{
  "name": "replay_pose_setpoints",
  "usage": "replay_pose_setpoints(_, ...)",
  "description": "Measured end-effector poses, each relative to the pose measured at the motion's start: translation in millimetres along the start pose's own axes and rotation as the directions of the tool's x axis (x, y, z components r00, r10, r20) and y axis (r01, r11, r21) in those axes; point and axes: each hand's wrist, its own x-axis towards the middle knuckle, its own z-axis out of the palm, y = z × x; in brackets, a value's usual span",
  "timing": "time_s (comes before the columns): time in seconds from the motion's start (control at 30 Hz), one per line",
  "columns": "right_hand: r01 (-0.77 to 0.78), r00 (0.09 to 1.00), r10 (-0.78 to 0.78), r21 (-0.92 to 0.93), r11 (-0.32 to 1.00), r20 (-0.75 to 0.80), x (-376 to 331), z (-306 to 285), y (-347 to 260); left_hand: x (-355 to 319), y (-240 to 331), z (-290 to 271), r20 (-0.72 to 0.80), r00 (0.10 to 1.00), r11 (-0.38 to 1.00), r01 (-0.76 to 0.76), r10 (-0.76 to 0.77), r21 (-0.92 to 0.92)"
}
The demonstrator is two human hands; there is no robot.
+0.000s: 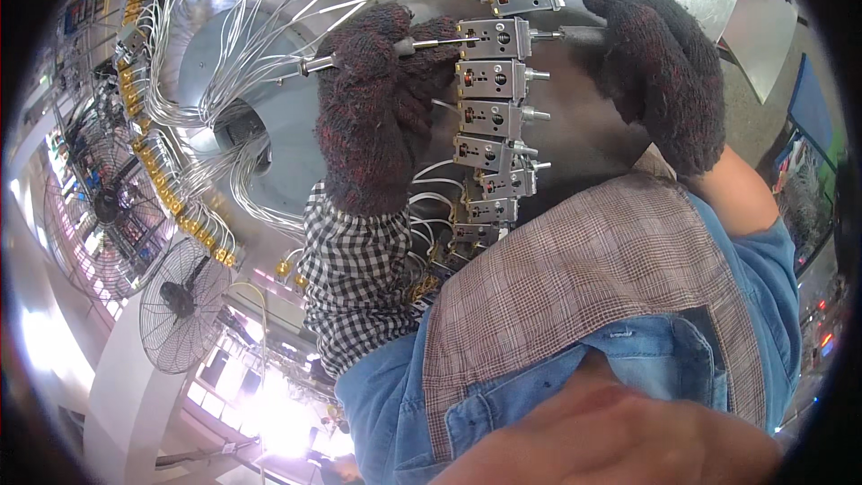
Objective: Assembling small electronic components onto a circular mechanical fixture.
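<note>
My left hand (366,112), in a dark knitted glove, is closed around a slim screwdriver (429,42). Its shaft points right, with the tip at the face of a small metal control unit (496,39). My right hand (669,72), gloved alike, is curled at the opposite side of that unit, by its protruding spindle (545,34). A grey piece (582,34) runs from the spindle toward the right glove; its kind is unclear and the grip on it is partly hidden. Similar boxy units, one of them a control unit (492,79), line up in a curved row toward me.
White wires (247,45) spread from the units across a round metal table (193,67). Brass-coloured fittings (148,153) follow the table's far left rim. A caged fan (184,301) stands beyond at the left. A blue panel (811,103) is at the far right.
</note>
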Motion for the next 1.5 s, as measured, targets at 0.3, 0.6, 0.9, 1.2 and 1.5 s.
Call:
replay_pose_setpoints(0.3,-0.026,1.0,0.026,0.027,0.999,-0.016,1,-1,-9,3,-2,-1,0.014,0.999,0.994,0.044,-0.042,-0.097)
replay_pose_setpoints(0.6,-0.261,0.953,0.302,0.537,0.802,0.012,-8,12,-20,5,-1,-11,0.184,0.983,1.0,-0.002,0.0,0.009)
replay_pose_setpoints(0.9,-0.241,0.953,0.302,0.516,0.822,-0.036,-5,11,-8,1,1,-1,0.089,0.996,0.999,0.018,-0.021,0.033)
replay_pose_setpoints(1.2,0.028,0.999,-0.014,0.291,0.956,-0.051,-7,4,0,-6,9,1,0.054,0.998,0.999,0.009,-0.011,0.047)
replay_pose_setpoints(1.5,-0.173,0.977,0.214,0.618,0.767,0.009,-38,6,1,-25,5,1,0.055,0.998,0.999,0.044,-0.043,-0.021)
